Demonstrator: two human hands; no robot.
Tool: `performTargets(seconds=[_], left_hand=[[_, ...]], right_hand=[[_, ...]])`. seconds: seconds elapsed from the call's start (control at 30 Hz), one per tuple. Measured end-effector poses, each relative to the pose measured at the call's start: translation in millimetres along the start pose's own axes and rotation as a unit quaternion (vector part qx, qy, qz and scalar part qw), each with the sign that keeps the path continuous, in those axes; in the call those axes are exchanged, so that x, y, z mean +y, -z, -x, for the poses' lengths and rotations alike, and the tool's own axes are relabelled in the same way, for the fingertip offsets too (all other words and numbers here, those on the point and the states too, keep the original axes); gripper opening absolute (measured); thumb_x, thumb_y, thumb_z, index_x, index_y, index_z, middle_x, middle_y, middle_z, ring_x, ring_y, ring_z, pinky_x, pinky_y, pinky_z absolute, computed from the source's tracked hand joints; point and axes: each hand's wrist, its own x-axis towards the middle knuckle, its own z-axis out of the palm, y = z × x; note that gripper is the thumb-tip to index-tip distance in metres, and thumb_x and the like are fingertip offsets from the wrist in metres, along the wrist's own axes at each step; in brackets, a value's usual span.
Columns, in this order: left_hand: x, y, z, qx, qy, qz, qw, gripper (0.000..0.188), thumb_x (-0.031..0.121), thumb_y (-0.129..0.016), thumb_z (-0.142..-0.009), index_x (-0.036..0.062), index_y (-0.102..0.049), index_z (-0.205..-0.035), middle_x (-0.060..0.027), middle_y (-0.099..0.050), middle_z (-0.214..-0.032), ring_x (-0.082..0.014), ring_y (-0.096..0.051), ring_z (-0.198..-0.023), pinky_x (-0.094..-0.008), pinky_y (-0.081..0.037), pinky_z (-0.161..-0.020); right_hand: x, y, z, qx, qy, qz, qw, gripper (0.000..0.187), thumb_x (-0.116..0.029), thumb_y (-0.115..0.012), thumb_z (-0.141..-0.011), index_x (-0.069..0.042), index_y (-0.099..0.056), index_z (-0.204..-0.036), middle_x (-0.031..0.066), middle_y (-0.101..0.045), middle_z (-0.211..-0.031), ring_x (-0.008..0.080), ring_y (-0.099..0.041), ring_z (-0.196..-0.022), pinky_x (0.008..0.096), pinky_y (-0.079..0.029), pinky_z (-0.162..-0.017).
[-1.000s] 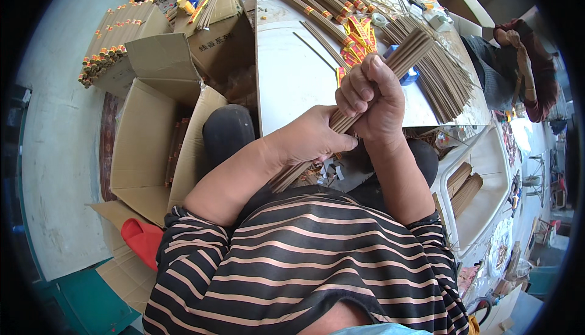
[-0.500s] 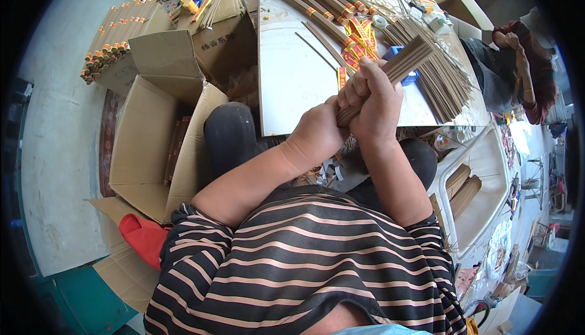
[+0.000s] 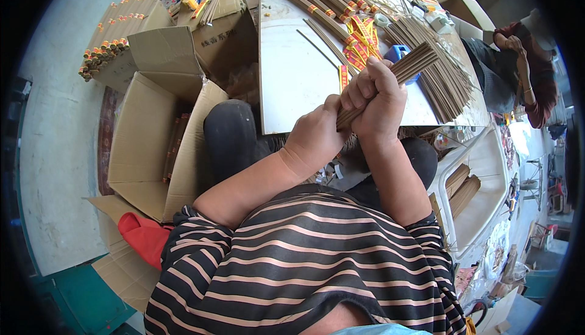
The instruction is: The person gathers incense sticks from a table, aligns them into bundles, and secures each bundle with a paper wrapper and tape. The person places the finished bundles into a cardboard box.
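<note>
A bundle of brown incense sticks (image 3: 415, 62) slants up to the right between my two hands, over the table's near edge. My right hand (image 3: 379, 100) is closed round its middle. Against the lower end, my left hand (image 3: 318, 132) is closed too, its fingers partly hidden behind the right. Just beyond lie red and yellow paper labels (image 3: 364, 39) and a blue tape dispenser (image 3: 397, 53), partly covered by the bundle. To the right, loose incense sticks (image 3: 448, 94) are spread in a thick pile. A few single sticks lie left of the labels.
Banded incense bundles (image 3: 314, 9) lie at the back of the white table (image 3: 286, 91). An open cardboard box (image 3: 137, 146) stands left, near stacked bundles (image 3: 119, 33). A white tub (image 3: 481, 207) holding sticks is at right. Another person (image 3: 518, 67) sits beyond the table's right side.
Both hands stay closed on the incense bundle. My right hand has shifted slightly to the right, and the bundle's upper end has moved a little right and down.
</note>
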Motion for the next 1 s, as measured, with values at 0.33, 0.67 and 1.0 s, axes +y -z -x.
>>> performTargets(seconds=[0.33,0.67,1.0], left_hand=[[-26,16,-5,-0.080,0.044,0.069,0.993,0.032,0.015,-0.062,-0.081,-0.0007,-0.049,-0.105,-0.0137,-0.059,-0.072,-0.0283,-0.062,-0.067,-0.0350,-0.049,-0.065],[-51,61,-19,-0.064,0.246,0.395,0.883,0.020,0.011,-0.062,-0.082,0.0044,-0.046,-0.093,0.0016,-0.045,-0.063,-0.0047,-0.040,-0.038,-0.0194,-0.036,-0.033],[-59,59,-22,-0.101,0.245,0.416,0.870,0.020,0.010,-0.063,-0.082,0.0046,-0.048,-0.094,0.0037,-0.044,-0.055,-0.0037,-0.042,-0.038,-0.0181,-0.034,-0.032]], right_hand=[[-31,12,-59,-0.005,0.123,0.036,0.992,0.016,-0.012,-0.057,-0.081,-0.006,-0.048,-0.070,0.0043,-0.045,-0.054,0.0148,-0.047,-0.046,0.0282,-0.045,-0.049],[50,87,-94,0.015,-0.056,0.817,0.574,0.036,-0.036,-0.065,-0.080,-0.001,-0.061,-0.088,0.0145,-0.063,-0.083,0.0260,-0.062,-0.076,0.0355,-0.046,-0.071],[77,109,-105,0.054,0.066,0.784,0.615,0.019,-0.024,-0.066,-0.075,-0.006,-0.062,-0.082,0.0128,-0.063,-0.085,0.0252,-0.061,-0.084,0.0362,-0.046,-0.073]])
